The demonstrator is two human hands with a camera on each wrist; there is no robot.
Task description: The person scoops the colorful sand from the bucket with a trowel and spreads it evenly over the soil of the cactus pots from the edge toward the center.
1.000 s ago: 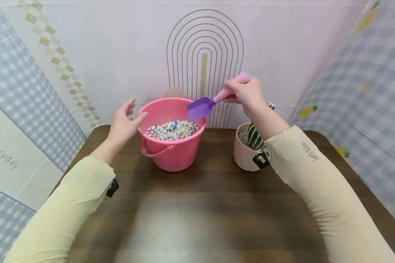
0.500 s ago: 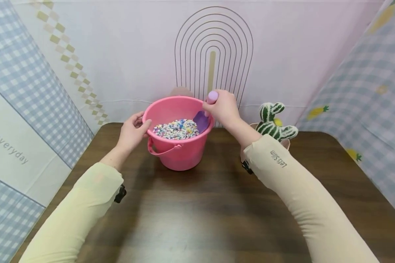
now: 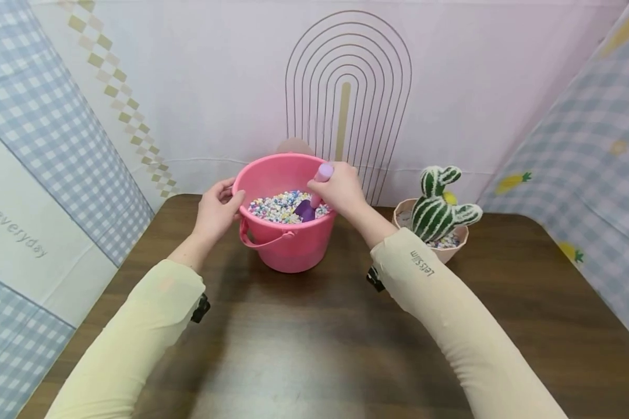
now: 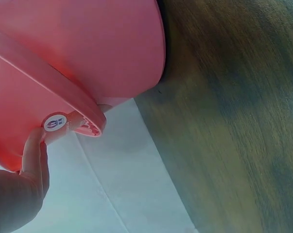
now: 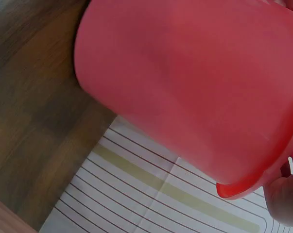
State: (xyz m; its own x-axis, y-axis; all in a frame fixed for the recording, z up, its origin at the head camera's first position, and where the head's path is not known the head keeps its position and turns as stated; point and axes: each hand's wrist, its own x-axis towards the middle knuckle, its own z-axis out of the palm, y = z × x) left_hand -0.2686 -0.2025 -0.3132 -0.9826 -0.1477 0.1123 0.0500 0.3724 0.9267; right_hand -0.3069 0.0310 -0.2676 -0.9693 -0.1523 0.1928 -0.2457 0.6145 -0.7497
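Note:
A pink bucket [image 3: 293,253] stands on the table, partly filled with small multicoloured pebbles [image 3: 271,206]. My left hand [image 3: 215,215] holds its rim on the left, thumb over the edge; in the left wrist view, fingers of that hand [image 4: 15,196] touch the bucket's outer wall [image 4: 107,43] near a round sticker. Over the bucket's right side, my right hand [image 3: 344,191] grips the pink handle of a small shovel [image 3: 324,173]. The shovel's purple blade points down into the pebbles, its tip buried. Most of the right wrist view is bucket wall [image 5: 185,82]; the shovel is hidden there.
Right of the bucket, behind my right forearm, sits a pale pink pot [image 3: 402,208] with a knitted green cactus [image 3: 431,218] and some pebbles in it. A patterned cloth [image 3: 215,87] hangs behind the brown wooden table [image 3: 293,349].
My left hand has come onto the bucket's rim. My right hand has brought the shovel left and down from above the rim, and its blade has gone into the pebbles.

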